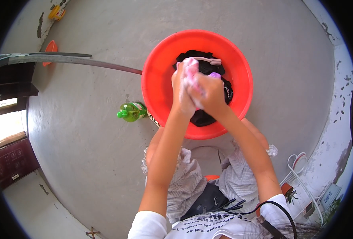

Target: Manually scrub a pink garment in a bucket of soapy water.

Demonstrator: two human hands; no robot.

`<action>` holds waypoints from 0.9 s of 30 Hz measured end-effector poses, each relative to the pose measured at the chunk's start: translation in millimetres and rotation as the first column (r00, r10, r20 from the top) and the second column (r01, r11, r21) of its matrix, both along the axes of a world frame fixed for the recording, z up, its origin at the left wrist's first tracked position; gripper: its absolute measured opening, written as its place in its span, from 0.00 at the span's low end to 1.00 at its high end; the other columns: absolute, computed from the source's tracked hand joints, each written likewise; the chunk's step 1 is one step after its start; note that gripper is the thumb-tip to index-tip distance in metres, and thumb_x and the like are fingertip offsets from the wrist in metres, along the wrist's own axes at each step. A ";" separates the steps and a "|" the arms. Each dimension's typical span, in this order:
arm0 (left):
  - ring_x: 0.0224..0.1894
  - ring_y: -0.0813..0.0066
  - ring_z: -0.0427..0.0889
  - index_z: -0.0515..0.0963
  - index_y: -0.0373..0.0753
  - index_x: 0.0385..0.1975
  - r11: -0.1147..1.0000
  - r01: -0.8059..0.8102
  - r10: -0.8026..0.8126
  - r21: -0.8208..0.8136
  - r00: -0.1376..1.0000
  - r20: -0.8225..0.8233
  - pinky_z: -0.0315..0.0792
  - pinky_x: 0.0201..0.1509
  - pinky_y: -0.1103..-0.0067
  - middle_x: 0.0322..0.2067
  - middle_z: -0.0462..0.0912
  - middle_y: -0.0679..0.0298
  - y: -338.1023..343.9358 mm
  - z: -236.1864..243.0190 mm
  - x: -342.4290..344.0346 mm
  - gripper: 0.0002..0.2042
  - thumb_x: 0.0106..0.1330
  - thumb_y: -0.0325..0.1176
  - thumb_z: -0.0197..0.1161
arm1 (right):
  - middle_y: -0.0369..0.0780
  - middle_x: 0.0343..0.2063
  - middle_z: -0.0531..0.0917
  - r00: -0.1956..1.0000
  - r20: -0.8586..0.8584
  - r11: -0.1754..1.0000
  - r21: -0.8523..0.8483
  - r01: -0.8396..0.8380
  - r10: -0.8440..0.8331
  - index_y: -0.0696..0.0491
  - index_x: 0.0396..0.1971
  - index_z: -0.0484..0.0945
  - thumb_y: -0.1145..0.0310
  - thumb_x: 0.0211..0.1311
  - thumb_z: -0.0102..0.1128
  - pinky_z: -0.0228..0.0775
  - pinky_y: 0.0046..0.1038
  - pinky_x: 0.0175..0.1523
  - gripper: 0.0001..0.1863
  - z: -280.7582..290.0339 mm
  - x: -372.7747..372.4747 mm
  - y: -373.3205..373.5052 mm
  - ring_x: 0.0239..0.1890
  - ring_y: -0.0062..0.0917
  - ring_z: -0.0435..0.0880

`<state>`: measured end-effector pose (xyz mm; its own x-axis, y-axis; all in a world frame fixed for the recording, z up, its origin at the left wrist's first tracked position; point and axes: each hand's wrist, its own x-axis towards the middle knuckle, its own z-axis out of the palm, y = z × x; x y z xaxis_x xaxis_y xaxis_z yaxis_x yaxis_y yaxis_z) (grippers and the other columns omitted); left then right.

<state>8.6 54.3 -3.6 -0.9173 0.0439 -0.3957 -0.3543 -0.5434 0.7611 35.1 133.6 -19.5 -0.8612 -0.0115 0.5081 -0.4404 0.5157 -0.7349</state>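
My left hand (181,89) and my right hand (210,93) are pressed together above a red plastic basin (160,51), both closed on a sudsy pink item (191,67), seemingly cloth. Foam coats the fingers. Dark wet clothing (202,118) lies inside the basin, with a pink-handled brush (208,60) on it. A small purple thing (214,75) shows just beyond my right hand; I cannot make out what it is. A green bottle of liquid (130,111) sits on the floor beside the basin's left side.
On the grey floor (85,131), a small orange basin (50,47) and yellow container (57,12) are at the upper left, near long curved rails (73,61). Dark doors (11,159) stand at the left. Potted plants (288,192) and white cables are by the right wall.
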 end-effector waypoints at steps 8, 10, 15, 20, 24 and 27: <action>0.21 0.86 0.65 0.68 0.47 0.24 0.997 0.043 -0.050 0.070 0.994 0.095 0.61 0.23 0.84 0.19 0.65 0.75 -4.2 -8.3 2.6 0.10 0.64 0.43 0.50 | 0.46 0.12 0.70 0.993 0.116 0.999 0.033 0.004 -0.008 0.54 0.16 0.68 0.65 0.46 0.60 0.62 0.33 0.22 0.11 2.4 5.6 -0.3 0.17 0.39 0.73; 0.22 0.83 0.69 0.72 0.42 0.31 0.994 0.050 -0.059 0.100 0.994 0.092 0.63 0.24 0.84 0.21 0.69 0.72 3.8 4.6 9.7 0.12 0.63 0.44 0.50 | 0.46 0.13 0.71 0.986 0.146 0.996 -0.031 0.084 -0.078 0.56 0.17 0.69 0.65 0.48 0.59 0.63 0.34 0.22 0.11 -0.2 -4.2 5.6 0.18 0.40 0.73; 0.25 0.80 0.73 0.70 0.37 0.37 0.993 0.027 -0.046 0.114 0.984 0.172 0.67 0.25 0.83 0.27 0.72 0.67 12.6 3.9 23.3 0.16 0.65 0.45 0.45 | 0.48 0.16 0.72 0.930 0.331 0.875 -0.390 0.288 -0.158 0.58 0.22 0.72 0.64 0.54 0.53 0.63 0.32 0.25 0.11 -5.7 -20.1 10.5 0.19 0.43 0.72; 0.38 0.80 0.73 0.70 0.39 0.44 0.978 0.142 -0.152 0.153 0.987 0.055 0.69 0.41 0.83 0.37 0.73 0.68 -6.3 0.4 17.7 0.17 0.69 0.46 0.41 | 0.47 0.13 0.71 0.952 0.288 0.969 -0.189 0.159 -0.100 0.56 0.18 0.70 0.63 0.52 0.55 0.62 0.34 0.23 0.12 2.8 -6.9 1.9 0.18 0.42 0.71; 0.19 0.87 0.60 0.64 0.47 0.21 0.987 0.078 -0.074 0.142 0.997 -0.028 0.58 0.21 0.85 0.19 0.61 0.77 -18.9 -20.4 -5.0 0.14 0.67 0.45 0.47 | 0.44 0.10 0.67 0.999 -0.011 0.998 0.020 -0.051 0.051 0.56 0.14 0.68 0.67 0.50 0.58 0.58 0.30 0.20 0.13 4.6 9.0 -11.4 0.14 0.37 0.68; 0.21 0.87 0.60 0.63 0.48 0.21 0.973 0.119 -0.119 0.197 0.993 -0.014 0.57 0.23 0.85 0.19 0.60 0.77 -24.0 -29.5 -8.6 0.14 0.66 0.45 0.48 | 0.45 0.11 0.67 0.999 0.014 0.999 -0.004 -0.050 0.050 0.56 0.13 0.68 0.67 0.50 0.57 0.59 0.31 0.20 0.13 3.3 11.8 -13.0 0.14 0.37 0.70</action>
